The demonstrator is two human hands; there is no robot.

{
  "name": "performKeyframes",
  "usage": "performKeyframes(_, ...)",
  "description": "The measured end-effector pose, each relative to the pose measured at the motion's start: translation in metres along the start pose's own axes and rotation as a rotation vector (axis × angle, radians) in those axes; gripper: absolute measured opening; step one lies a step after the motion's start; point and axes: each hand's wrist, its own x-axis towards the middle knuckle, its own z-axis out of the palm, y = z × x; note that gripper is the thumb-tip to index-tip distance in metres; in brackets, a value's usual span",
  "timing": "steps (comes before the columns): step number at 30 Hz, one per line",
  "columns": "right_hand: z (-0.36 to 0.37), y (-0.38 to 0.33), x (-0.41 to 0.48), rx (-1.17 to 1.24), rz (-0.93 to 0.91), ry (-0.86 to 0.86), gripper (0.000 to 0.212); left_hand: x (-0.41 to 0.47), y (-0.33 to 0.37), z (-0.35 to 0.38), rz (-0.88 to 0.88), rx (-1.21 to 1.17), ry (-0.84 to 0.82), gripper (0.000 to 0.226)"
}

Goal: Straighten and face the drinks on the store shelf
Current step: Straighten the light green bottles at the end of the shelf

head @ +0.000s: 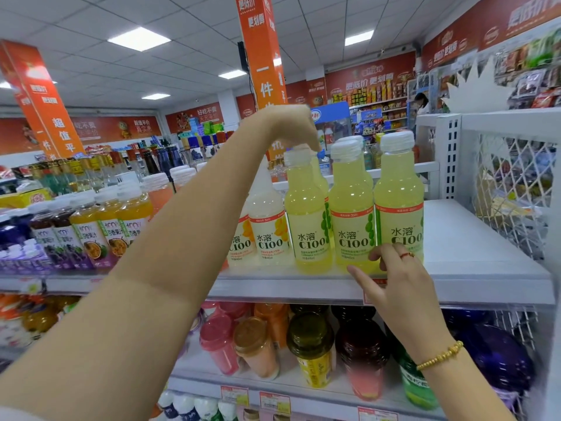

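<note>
Yellow-green C100 bottles stand in a row at the front of the top shelf [473, 268]. My left hand [288, 126] reaches over from the left and grips the white cap of one yellow-green bottle [305, 220]. My right hand [394, 275] rests against the lower part of the two bottles to its right [352, 226], [399, 214], fingers spread on their bases at the shelf's front edge. Left of these stand paler C100 bottles [267, 229] with orange fruit on the label. All labels here face forward.
Passion-fruit and grape juice bottles [91, 235] fill the shelf to the left. The shelf below holds capped drinks [309, 347] in pink, orange, yellow and dark red. A white mesh rack [516, 189] with snacks closes the right side. A person stands far back.
</note>
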Motion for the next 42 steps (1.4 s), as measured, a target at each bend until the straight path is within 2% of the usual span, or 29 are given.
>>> performKeyframes(2, 0.0, 0.001, 0.0, 0.007, 0.016, -0.019, 0.032, -0.018, 0.014, 0.008, 0.117, -0.022, 0.195, 0.014)
performKeyframes(3, 0.0, 0.0, 0.0, 0.006, 0.02, -0.022, 0.031, -0.029, 0.024, 0.016, 0.175, -0.069, 0.249, 0.011)
performKeyframes(5, -0.001, -0.001, 0.0, 0.004, 0.034, -0.035, 0.031, -0.046, 0.04, 0.032, 0.221, -0.12, 0.263, 0.023)
performKeyframes(10, -0.008, -0.004, 0.0, 0.092, 0.082, -0.082, 0.025, -0.066, 0.053, 0.062, 0.076, -0.149, 0.282, 0.061)
performKeyframes(15, -0.021, -0.003, -0.008, 0.253, 0.121, -0.094, 0.019, -0.119, 0.047, 0.076, 0.06, -0.409, 0.486, 0.05)
performKeyframes(19, -0.028, -0.013, -0.024, 0.38, 0.208, -0.114, 0.035, -0.174, 0.04, 0.098, 0.112, -0.658, 0.717, 0.044)
performKeyframes(22, -0.035, -0.024, -0.035, 0.443, 0.25, -0.128, 0.059, -0.208, 0.021, 0.105, 0.039, -0.887, 0.833, 0.043)
performKeyframes(24, -0.041, -0.035, -0.041, 0.524, 0.249, -0.171, 0.071, -0.226, -0.003, 0.108, -0.057, -1.112, 0.816, 0.041)
performKeyframes(26, -0.05, -0.05, -0.046, 0.678, 0.243, -0.223, 0.079, -0.239, -0.027, 0.117, -0.149, -1.4, 0.727, 0.04)
performKeyframes(29, -0.066, -0.073, -0.056, 0.791, 0.161, -0.277, 0.081, -0.254, -0.056, 0.139, -0.267, -1.752, 0.58, 0.042)
performKeyframes(32, -0.078, -0.091, -0.069, 0.791, 0.065, -0.335, 0.078, -0.264, -0.079, 0.163, -0.364, -1.976, 0.488, 0.043)
performKeyframes(35, -0.085, -0.105, -0.077, 0.763, 0.0, -0.377, 0.072, -0.272, -0.088, 0.184, -0.433, -2.113, 0.45, 0.084)
performKeyframes(38, -0.087, -0.117, -0.08, 0.743, -0.041, -0.412, 0.072, -0.28, -0.092, 0.2, -0.464, -2.173, 0.426, 0.068)
performKeyframes(40, -0.087, -0.123, -0.081, 0.715, -0.071, -0.429, 0.074, -0.285, -0.093, 0.207, -0.48, -2.194, 0.421, 0.075)
performKeyframes(42, -0.086, -0.127, -0.081, 0.628, -0.123, -0.441, 0.074, -0.288, -0.093, 0.211, -0.538, -2.176, 0.417, 0.067)
